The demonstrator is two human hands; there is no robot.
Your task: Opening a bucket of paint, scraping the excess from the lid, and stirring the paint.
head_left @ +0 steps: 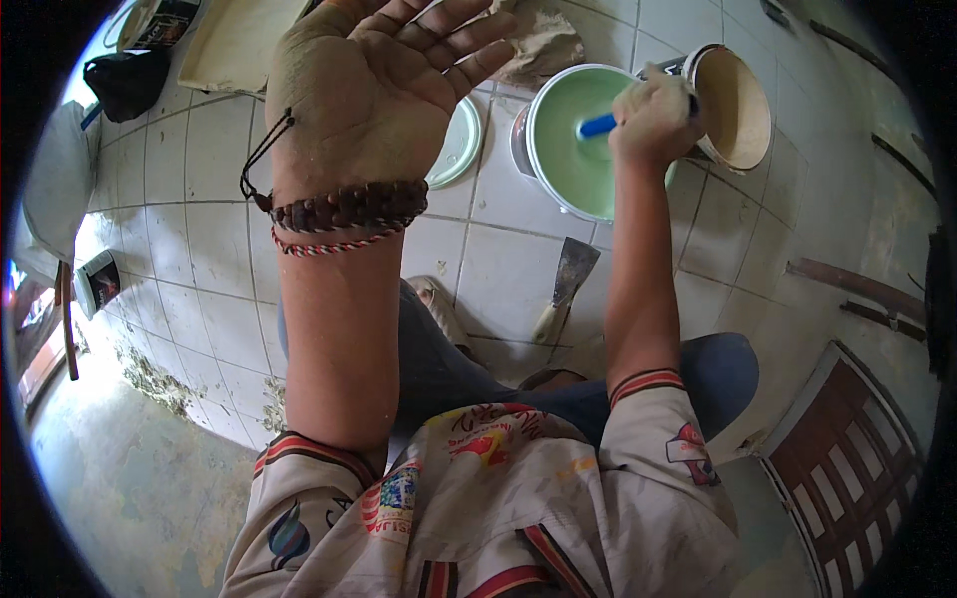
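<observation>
My left hand (364, 105) is raised palm up at the upper left, dusty, fingers spread and holding nothing, with dark braided bracelets at the wrist. My right hand (650, 118) grips a blue-handled tool (598, 127) over a white bucket of pale green liquid (563, 164); the tool's far end is hidden in the liquid. A round pale lid (456, 145) lies partly behind my left arm. Below the bucket, a scraper (570, 274) with a wide metal blade and pale handle lies on the tiles.
A bucket of beige material (738, 100) stands right of the green one. A lumpy beige heap (543, 45) and a shallow tray (224, 45) are at the back. A black bag (125, 85) and a small container (98, 281) sit left. A brown slatted frame (837, 453) is at lower right.
</observation>
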